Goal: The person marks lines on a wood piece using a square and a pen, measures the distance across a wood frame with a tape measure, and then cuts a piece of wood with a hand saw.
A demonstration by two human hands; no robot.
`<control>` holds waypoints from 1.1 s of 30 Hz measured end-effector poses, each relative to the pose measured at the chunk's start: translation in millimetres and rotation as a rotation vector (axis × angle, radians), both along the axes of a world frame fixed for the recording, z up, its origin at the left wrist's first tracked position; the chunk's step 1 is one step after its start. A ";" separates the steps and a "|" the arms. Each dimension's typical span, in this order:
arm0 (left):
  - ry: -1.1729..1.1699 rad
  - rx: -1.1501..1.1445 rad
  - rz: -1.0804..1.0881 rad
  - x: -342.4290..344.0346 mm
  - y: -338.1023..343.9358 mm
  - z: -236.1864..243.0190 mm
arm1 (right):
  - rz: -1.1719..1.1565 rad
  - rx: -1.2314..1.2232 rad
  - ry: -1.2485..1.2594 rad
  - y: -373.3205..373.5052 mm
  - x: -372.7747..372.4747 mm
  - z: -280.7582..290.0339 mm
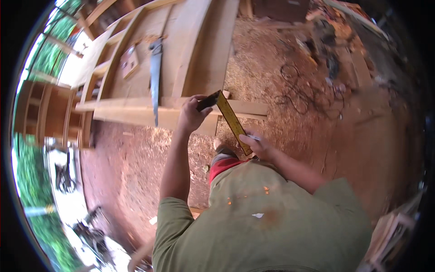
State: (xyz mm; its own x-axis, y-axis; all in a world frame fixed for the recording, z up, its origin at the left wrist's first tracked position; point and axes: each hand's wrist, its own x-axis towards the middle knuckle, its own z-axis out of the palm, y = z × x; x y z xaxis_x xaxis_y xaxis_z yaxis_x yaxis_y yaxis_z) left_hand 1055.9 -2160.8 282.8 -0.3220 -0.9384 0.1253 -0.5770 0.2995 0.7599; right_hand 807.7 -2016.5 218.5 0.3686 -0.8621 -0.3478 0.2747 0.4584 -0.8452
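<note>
Far left: brown wooden cabinet (41, 111). Next, large pale wooden framework (190, 47); on it, small box-like piece (128, 62), then handsaw (155, 77), blade pointing toward person, tip over near beam. Left hand (194, 113): fingers clenched around dark handle of square (231, 120). Square held in air between hands, yellow blade slanting down rightward. Right hand (259, 147): fingers grasping blade's lower end plus thin pale pen-like stick (250, 137). Farther right: dark cable (297, 105), loosely looped on reddish floor (358, 136).
</note>
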 end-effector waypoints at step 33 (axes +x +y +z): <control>-0.137 -0.386 -0.470 -41.4 -69.0 -58.3 | -0.903 -0.325 0.700 70.0 25.2 13.7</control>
